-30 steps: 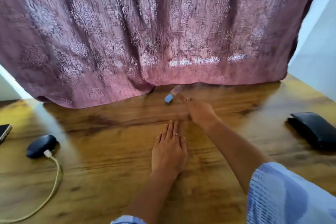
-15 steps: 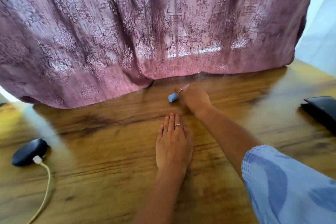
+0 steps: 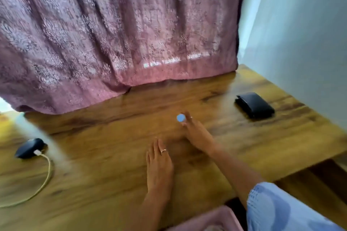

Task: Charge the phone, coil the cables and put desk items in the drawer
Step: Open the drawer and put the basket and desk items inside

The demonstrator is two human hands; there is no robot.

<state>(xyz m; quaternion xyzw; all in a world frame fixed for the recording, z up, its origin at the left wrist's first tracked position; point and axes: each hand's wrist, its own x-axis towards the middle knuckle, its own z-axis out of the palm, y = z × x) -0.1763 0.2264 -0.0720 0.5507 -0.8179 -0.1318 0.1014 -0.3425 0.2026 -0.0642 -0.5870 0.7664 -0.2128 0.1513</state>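
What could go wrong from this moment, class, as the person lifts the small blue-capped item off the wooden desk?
1. The right hand pinches the small blue-capped item only at its fingertips, so it might slip onto the wooden desk.
2. The black wallet lies near the desk's right edge; a sweeping arm could knock it off.
3. The cream cable plugged into the dark rounded device could snag.

mauve floral curtain (image 3: pixel 112 33); brown woodgrain desk (image 3: pixel 112 137); black wallet (image 3: pixel 254 105); blue-capped tube (image 3: pixel 181 117).
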